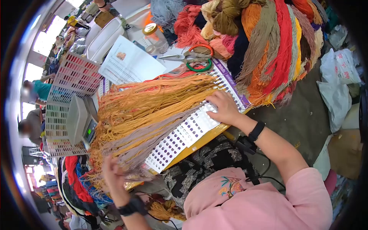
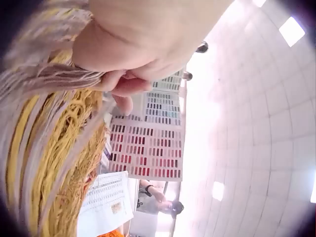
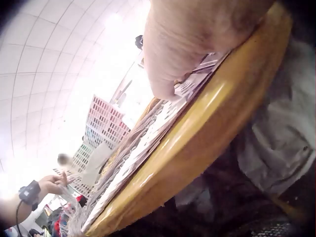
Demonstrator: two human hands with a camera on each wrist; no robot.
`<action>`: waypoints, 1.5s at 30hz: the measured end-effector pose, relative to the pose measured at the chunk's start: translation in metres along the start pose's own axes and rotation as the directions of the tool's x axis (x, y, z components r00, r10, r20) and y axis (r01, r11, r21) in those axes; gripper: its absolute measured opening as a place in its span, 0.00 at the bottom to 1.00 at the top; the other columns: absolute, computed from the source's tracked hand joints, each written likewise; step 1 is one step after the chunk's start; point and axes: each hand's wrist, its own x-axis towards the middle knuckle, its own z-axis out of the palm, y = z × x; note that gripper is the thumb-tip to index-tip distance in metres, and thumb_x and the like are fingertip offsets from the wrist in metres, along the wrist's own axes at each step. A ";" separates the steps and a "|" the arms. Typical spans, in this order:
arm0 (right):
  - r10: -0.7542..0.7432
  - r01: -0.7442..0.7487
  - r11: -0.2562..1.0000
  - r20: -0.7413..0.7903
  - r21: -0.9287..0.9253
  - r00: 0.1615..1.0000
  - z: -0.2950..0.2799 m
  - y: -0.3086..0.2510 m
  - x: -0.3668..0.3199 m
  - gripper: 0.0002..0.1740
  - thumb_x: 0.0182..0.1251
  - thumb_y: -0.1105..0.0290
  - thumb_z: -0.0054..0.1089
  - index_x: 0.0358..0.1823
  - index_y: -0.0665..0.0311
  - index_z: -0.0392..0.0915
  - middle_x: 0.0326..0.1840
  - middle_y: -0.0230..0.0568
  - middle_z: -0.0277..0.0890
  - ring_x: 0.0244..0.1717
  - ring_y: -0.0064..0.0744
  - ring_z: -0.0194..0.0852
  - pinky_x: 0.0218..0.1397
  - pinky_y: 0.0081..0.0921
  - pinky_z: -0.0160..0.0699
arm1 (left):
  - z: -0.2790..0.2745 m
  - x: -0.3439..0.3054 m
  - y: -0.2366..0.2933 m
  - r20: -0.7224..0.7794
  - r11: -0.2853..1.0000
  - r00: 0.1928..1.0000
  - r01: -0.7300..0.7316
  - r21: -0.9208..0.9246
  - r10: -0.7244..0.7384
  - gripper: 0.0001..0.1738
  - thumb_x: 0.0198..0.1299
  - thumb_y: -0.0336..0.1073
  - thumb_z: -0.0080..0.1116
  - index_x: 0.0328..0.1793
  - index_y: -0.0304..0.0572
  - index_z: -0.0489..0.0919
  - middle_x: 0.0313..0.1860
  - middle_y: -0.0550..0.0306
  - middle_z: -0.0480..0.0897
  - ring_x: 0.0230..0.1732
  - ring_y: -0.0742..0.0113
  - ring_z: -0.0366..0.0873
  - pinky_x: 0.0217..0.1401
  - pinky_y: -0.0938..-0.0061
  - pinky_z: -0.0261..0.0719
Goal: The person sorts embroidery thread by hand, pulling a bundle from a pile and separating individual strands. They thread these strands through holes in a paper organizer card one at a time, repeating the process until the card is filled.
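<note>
My left hand (image 1: 113, 174) is raised near the loose ends at the table's left front. In the left wrist view its curled fingers grip a bundle of greyish-mauve thread (image 2: 54, 79). My right hand (image 1: 224, 107) rests on a white perforated card (image 1: 180, 134) by the table's front edge, fingertips pressing on it near the thread tops. From the card's holes, mauve strands run leftward. Beside them lie long mustard-yellow threads (image 1: 165, 103). The right wrist view shows the bent fingers (image 3: 165, 91) of this hand down on the card.
Scissors (image 1: 184, 56) with red and green handles, a printed sheet (image 1: 126, 61) and a glass jar (image 1: 155, 36) lie beyond the threads. Coloured skeins (image 1: 276, 46) are heaped at the back right. A scale (image 1: 82, 122) and colour-sample board (image 1: 63, 103) stand at the left.
</note>
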 end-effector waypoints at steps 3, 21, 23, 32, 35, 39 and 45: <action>-0.006 0.011 0.998 -0.081 0.066 0.997 0.002 -0.009 -0.003 0.21 0.37 0.68 0.61 0.39 0.60 0.71 0.38 0.39 0.62 0.44 0.40 0.60 0.46 0.32 0.57 | 0.059 -0.060 -0.041 0.335 0.981 0.932 0.176 -0.077 -0.141 0.19 0.60 0.43 0.42 0.50 0.35 0.69 0.36 0.50 0.78 0.19 0.76 0.68 0.20 0.84 0.65; 0.078 -0.649 0.128 0.645 0.750 0.760 -0.024 -0.153 -0.033 0.05 0.54 0.75 0.52 0.28 0.70 0.75 0.15 0.33 0.70 0.16 0.16 0.65 0.19 0.11 0.62 | 0.114 -0.121 -0.072 0.690 0.886 0.724 0.331 -0.326 -0.016 0.21 0.62 0.36 0.35 0.56 0.27 0.62 0.44 0.47 0.72 0.41 0.62 0.73 0.43 0.67 0.74; 0.066 -0.632 0.093 0.629 0.769 0.775 -0.026 -0.153 -0.035 0.05 0.54 0.76 0.52 0.27 0.70 0.75 0.16 0.34 0.70 0.16 0.16 0.65 0.19 0.11 0.63 | 0.115 -0.123 -0.076 0.657 0.915 0.754 0.256 -0.310 0.012 0.19 0.61 0.33 0.38 0.54 0.26 0.64 0.43 0.46 0.73 0.39 0.63 0.74 0.42 0.68 0.75; -0.001 -0.603 -0.028 0.603 0.797 0.798 -0.028 -0.145 -0.039 0.05 0.54 0.75 0.48 0.29 0.70 0.73 0.28 0.39 0.75 0.19 0.18 0.71 0.20 0.11 0.67 | 0.117 -0.130 -0.076 0.539 0.859 0.843 0.270 -0.435 0.008 0.15 0.59 0.32 0.40 0.48 0.26 0.68 0.40 0.47 0.75 0.40 0.63 0.74 0.42 0.71 0.74; -0.004 -0.628 0.001 0.628 0.779 0.779 -0.030 -0.144 -0.039 0.05 0.55 0.74 0.49 0.30 0.69 0.72 0.28 0.38 0.75 0.20 0.18 0.72 0.21 0.10 0.68 | 0.113 -0.128 -0.082 0.581 0.849 0.813 0.278 -0.449 0.041 0.15 0.60 0.33 0.40 0.47 0.27 0.69 0.40 0.47 0.75 0.39 0.64 0.74 0.41 0.72 0.74; -0.025 -0.634 0.018 0.634 0.773 0.773 -0.034 -0.144 -0.038 0.06 0.57 0.74 0.49 0.30 0.70 0.72 0.27 0.37 0.75 0.20 0.18 0.72 0.21 0.11 0.69 | 0.114 -0.131 -0.082 0.585 0.816 0.811 0.329 -0.475 0.014 0.14 0.59 0.32 0.41 0.47 0.28 0.70 0.39 0.49 0.76 0.37 0.66 0.74 0.39 0.74 0.73; -0.034 -0.636 0.072 0.639 0.768 0.768 -0.034 -0.144 -0.040 0.07 0.59 0.72 0.48 0.30 0.69 0.71 0.26 0.36 0.74 0.21 0.19 0.72 0.21 0.11 0.69 | 0.118 -0.130 -0.086 0.549 0.865 0.833 0.219 -0.451 0.075 0.09 0.56 0.27 0.47 0.42 0.30 0.73 0.36 0.52 0.76 0.33 0.70 0.74 0.35 0.79 0.74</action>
